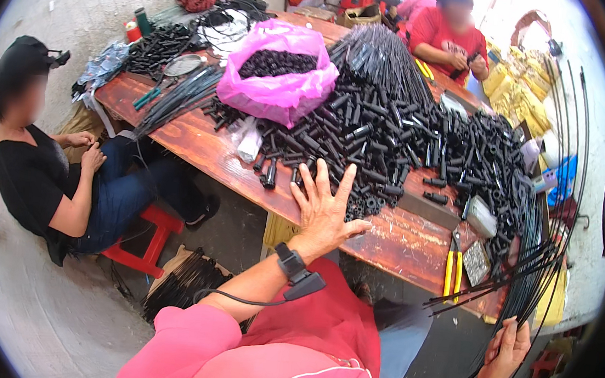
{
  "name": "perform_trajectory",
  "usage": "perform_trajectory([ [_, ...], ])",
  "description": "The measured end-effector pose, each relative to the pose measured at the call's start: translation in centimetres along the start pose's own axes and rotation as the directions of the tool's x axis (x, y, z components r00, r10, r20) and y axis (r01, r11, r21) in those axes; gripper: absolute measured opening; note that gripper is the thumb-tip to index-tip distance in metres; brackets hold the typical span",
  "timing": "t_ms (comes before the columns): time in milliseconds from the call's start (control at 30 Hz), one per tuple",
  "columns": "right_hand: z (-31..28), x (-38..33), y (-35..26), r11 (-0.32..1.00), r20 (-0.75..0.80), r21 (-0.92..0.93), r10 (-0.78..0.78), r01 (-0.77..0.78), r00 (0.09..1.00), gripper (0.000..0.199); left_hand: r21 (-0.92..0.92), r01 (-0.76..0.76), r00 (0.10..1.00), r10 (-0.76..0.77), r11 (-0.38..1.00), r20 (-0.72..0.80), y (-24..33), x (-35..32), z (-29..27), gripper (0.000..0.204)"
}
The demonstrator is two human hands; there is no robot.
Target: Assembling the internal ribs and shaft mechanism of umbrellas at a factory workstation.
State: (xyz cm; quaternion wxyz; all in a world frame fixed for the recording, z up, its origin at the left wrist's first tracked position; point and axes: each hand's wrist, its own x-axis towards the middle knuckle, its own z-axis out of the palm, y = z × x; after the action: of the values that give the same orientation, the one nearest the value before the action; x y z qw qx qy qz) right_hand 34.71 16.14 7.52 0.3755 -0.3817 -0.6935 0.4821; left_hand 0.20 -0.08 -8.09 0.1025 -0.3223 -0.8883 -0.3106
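Head view: a worker at a wooden bench piled with black plastic tubes.

Left hand, at frame centre, lies open with fingers spread on the near edge of the tube heap, apparently to rake pieces closer. Right hand, lower right, is closed around a bundle of long black rods that arcs upward, held clear of the bench. Yellow-handled pliers lie right of centre; a pink bag of parts sits upper centre.
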Motion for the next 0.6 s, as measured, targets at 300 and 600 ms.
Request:
perform_trajectory([
  [300, 1.0, -0.5, -1.1, 0.997, 0.214, 0.006, 0.07, -0.073, 0.974, 0.007, 0.17, 0.036, 0.998, -0.028, 0.985, -0.05, 1.3, 1.3, 1.3, 0.086],
  [600, 4.5, 2.1, -0.1, 0.863, 0.623, 0.362, 0.057, -0.352, 0.781, 0.023, 0.198, 0.049, 0.999, -0.05, 0.979, 0.0, 1.6, 1.5, 0.4, 0.077],
])
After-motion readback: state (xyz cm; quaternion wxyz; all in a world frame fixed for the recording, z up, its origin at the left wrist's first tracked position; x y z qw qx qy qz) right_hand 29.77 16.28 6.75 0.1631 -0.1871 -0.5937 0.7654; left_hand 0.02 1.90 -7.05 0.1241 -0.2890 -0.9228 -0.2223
